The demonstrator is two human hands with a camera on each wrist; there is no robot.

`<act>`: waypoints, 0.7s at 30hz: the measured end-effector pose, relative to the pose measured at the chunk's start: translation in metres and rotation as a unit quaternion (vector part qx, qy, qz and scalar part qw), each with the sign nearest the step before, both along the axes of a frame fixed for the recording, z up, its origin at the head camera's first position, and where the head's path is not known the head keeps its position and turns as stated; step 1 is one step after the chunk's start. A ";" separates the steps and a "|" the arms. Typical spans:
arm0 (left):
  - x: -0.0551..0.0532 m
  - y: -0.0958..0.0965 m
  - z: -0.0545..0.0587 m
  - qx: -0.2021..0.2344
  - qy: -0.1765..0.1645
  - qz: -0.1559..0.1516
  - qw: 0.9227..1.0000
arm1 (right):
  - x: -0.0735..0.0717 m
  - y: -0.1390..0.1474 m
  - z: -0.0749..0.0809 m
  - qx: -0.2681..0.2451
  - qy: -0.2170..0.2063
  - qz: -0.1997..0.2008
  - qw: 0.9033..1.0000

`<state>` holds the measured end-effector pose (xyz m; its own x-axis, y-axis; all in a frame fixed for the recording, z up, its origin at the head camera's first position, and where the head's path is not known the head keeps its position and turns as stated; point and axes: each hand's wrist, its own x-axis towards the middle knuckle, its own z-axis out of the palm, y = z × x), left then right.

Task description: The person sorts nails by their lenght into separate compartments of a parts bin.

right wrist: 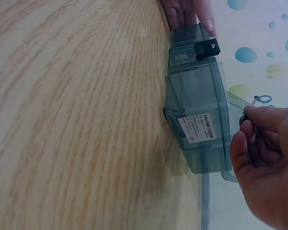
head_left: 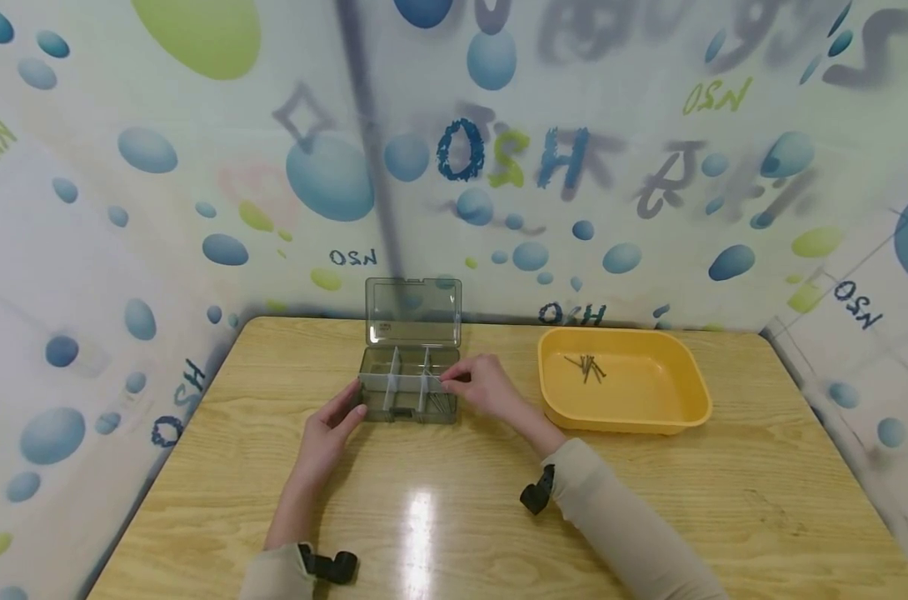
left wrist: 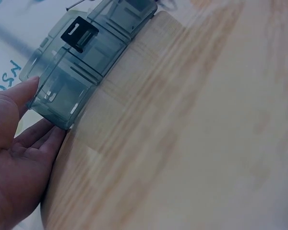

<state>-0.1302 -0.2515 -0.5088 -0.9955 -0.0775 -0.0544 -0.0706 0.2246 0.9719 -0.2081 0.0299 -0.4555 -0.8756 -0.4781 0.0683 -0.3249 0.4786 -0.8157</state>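
A translucent grey-green compartment box (head_left: 401, 414) stands on the table with its lid (head_left: 412, 312) raised at the back. My left hand (head_left: 328, 433) grips the box's left end, thumb on the front corner and fingers along the side, as the left wrist view (left wrist: 19, 158) of the hand shows. Over the right compartments, my right hand (head_left: 487, 387) pinches a thin metal screw (right wrist: 256, 99) between thumb and forefinger. Several screws (head_left: 439, 403) lie in the front right compartment. The other compartments show no screws.
To the right of the box, a yellow tray (head_left: 634, 421) holds a small pile of screws (head_left: 591, 367) toward its left side. A patterned curtain (head_left: 499, 242) hangs behind the wooden table (head_left: 424, 500). A white label (right wrist: 198, 128) is stuck on the box.
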 end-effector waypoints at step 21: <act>0.001 0.002 0.001 0.003 0.014 0.009 1.000 | 0.002 0.009 0.000 -0.022 0.010 -0.006 1.000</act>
